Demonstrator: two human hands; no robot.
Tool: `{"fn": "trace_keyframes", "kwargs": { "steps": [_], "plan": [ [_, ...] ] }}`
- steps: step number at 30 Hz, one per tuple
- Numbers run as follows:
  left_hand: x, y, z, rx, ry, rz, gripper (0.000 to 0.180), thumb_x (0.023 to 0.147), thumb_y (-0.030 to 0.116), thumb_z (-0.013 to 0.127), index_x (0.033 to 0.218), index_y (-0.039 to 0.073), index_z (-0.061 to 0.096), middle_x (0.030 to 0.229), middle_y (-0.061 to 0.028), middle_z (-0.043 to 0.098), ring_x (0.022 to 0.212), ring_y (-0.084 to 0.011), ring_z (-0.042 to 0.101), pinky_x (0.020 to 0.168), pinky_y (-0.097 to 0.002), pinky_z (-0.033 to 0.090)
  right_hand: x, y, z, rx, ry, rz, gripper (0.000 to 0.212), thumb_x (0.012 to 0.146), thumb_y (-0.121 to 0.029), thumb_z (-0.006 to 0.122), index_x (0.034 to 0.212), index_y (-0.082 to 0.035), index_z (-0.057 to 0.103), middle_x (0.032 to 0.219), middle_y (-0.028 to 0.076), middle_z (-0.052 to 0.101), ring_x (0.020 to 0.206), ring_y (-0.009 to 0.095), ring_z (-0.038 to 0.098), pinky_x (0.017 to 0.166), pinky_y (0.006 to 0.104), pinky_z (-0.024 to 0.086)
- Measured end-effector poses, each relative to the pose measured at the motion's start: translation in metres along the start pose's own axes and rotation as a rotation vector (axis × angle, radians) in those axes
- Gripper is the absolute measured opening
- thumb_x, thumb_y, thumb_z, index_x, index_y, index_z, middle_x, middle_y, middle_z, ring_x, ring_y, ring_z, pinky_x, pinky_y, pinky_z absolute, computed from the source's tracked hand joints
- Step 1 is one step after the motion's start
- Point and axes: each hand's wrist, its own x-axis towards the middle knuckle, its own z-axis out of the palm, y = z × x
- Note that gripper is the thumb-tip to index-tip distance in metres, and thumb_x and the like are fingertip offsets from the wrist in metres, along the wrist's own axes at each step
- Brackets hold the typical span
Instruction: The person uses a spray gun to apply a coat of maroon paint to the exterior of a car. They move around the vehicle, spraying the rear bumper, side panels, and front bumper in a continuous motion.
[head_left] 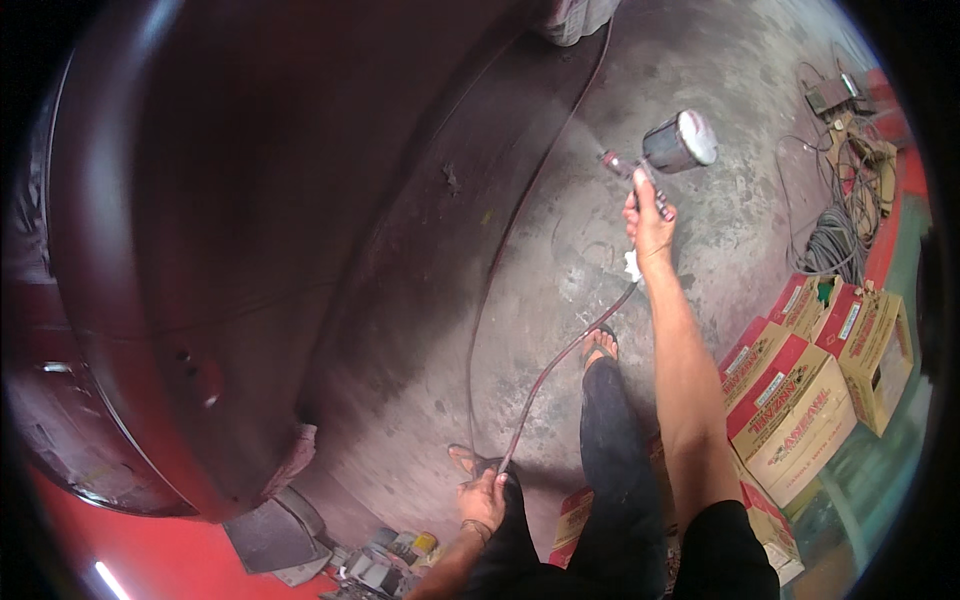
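My right hand (653, 228), arm stretched out ahead, is closed round the handle of a spray gun (674, 146). The gun has a dark cup with a whitish lid, and its nozzle points left towards a dark, dull car body (210, 190). A faint haze hangs off the nozzle. Below the grip, a white scrap of cloth or paper (632, 265) is at the hose joint. The dark red air hose (548, 372) runs down from there to my left hand (482, 502), which is wrapped round it by my left leg.
Cardboard boxes (790, 420) are stacked on the right. Coiled cables (838, 240) lie beyond them. More hose (508, 235) trails over the stained concrete floor (730, 230). Dark panels (275, 535) and cluttered small containers (385, 565) stand at the lower left. My sandalled feet are near the hose.
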Motion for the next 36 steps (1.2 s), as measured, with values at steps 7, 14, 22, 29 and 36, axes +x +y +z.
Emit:
{"fn": "trace_keyframes", "kwargs": {
  "steps": [7, 14, 22, 29, 36],
  "plan": [
    [0.022, 0.036, -0.018, 0.033, -0.032, 0.021, 0.035, 0.106, 0.035, 0.050, 0.125, 0.010, 0.063, 0.098, -0.0166, 0.074, 0.094, -0.0390, 0.070, 0.092, -0.0499, 0.044, 0.039, -0.062, -0.033, 0.176, 0.096, -0.057, 0.052, 0.088, -0.064, 0.069, 0.075, -0.014, 0.058, 0.057, -0.006, 0.049, 0.044, 0.003, 0.039, 0.041, 0.0225, 0.027],
    [-0.002, -0.010, -0.034, 0.204, -0.091, -0.029, 0.034, 0.105, 0.037, 0.049, 0.129, 0.018, 0.064, 0.103, -0.0118, 0.076, 0.098, -0.0353, 0.072, 0.093, -0.0511, 0.044, -0.055, 0.013, -0.033, 0.132, -0.134, -0.076, 0.045, 0.095, -0.048, 0.070, 0.068, -0.013, 0.065, 0.058, -0.005, 0.057, 0.048, 0.005, 0.048, 0.044, 0.0233, 0.033],
    [-0.048, -0.044, -0.090, 0.383, -0.336, -0.093, 0.033, 0.106, 0.039, 0.048, 0.130, 0.025, 0.064, 0.110, -0.0108, 0.075, 0.108, -0.0290, 0.070, 0.101, -0.0551, 0.039, -0.205, 0.029, -0.045, -0.172, -0.556, 0.130, 0.035, 0.091, -0.043, 0.078, 0.089, -0.008, 0.077, 0.067, -0.010, 0.054, 0.064, 0.003, 0.047, 0.057, 0.0264, 0.036],
    [-0.037, -0.003, -0.096, 0.366, -0.205, -0.067, 0.036, 0.105, 0.043, 0.047, 0.127, 0.022, 0.067, 0.109, -0.0105, 0.076, 0.106, -0.0297, 0.070, 0.098, -0.0486, 0.040, -0.143, -0.036, -0.057, -0.052, -0.314, 0.086, 0.044, 0.090, -0.048, 0.078, 0.071, -0.010, 0.068, 0.065, -0.007, 0.057, 0.062, 0.005, 0.050, 0.058, 0.0260, 0.039],
    [-0.028, 0.069, -0.101, 0.261, -0.106, -0.009, 0.036, 0.105, 0.043, 0.047, 0.124, 0.019, 0.067, 0.105, -0.0112, 0.075, 0.103, -0.0306, 0.070, 0.096, -0.0483, 0.042, -0.036, -0.140, -0.096, 0.070, -0.058, -0.027, 0.048, 0.089, -0.055, 0.077, 0.066, -0.015, 0.062, 0.063, -0.005, 0.058, 0.049, 0.004, 0.047, 0.044, 0.0232, 0.034]
  ]
}}
